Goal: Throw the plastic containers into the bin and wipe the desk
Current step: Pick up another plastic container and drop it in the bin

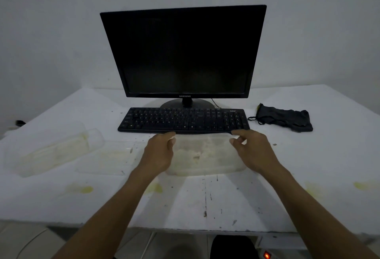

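A clear plastic container (205, 155) with pale food residue sits on the white desk (205, 203), just in front of the keyboard. My left hand (159, 151) grips its left end, thumb on the rim. My right hand (254, 149) grips its right end, fingers curled at the far corner. A second clear container (51, 149) lies on its side at the left, with a flat clear lid (111, 157) beside it. A dark cloth (285, 117) lies at the right of the keyboard. Yellow stains (82, 189) mark the desk. No bin is in view.
A black monitor (185, 52) stands at the back against the wall, with a black keyboard (183, 120) in front of it. Under the desk's front edge are a dark object (232, 246) and a red light (266, 255).
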The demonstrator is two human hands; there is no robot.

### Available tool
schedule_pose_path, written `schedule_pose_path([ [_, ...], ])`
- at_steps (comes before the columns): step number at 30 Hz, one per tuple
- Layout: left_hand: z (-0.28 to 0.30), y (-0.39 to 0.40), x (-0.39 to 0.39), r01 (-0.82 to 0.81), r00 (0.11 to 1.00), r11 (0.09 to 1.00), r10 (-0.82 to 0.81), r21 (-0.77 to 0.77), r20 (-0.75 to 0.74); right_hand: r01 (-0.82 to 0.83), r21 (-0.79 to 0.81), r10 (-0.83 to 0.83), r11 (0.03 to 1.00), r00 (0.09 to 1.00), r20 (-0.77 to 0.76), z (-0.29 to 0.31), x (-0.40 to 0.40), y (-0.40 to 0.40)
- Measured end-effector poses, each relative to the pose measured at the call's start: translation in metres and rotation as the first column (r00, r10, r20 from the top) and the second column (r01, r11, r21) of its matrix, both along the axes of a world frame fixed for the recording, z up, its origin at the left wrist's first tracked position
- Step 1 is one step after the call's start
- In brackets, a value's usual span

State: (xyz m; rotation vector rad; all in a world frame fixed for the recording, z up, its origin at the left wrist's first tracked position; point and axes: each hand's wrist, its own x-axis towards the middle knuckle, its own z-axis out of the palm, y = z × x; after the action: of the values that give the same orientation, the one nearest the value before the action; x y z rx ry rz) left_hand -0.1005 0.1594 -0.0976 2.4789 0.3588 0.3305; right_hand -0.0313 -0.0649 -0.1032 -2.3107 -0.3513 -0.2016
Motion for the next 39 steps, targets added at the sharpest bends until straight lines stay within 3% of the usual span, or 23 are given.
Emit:
schedule_pose_path([
  [7, -0.005, -0.001, 0.010, -0.005, 0.999, 1.000, 0.005, -0.010, 0.039, -0.068, -0.054, 0.070, 0.996, 0.997, 0.038, -0.006, 0.013, 0.008],
  [13, -0.014, 0.000, 0.015, -0.002, 0.998, 1.000, 0.001, 0.019, 0.068, -0.172, -0.158, 0.168, 0.972, 0.985, -0.042, -0.006, 0.019, 0.011],
  [24, -0.017, 0.002, 0.022, 0.004, 0.999, 1.000, -0.005, 0.031, 0.036, -0.158, -0.060, 0.152, 0.986, 0.984, -0.099, -0.008, 0.028, 0.014],
  [30, -0.021, -0.003, 0.014, -0.064, 0.988, 0.995, 0.053, 0.071, 0.144, -0.122, -0.133, 0.132, 0.984, 0.989, 0.072, -0.019, 0.017, 0.015],
  [39, -0.023, -0.002, 0.012, -0.090, 0.988, 0.992, 0.078, 0.086, 0.136, -0.175, -0.141, 0.189, 0.974, 0.977, 0.095, -0.023, 0.018, 0.012],
])
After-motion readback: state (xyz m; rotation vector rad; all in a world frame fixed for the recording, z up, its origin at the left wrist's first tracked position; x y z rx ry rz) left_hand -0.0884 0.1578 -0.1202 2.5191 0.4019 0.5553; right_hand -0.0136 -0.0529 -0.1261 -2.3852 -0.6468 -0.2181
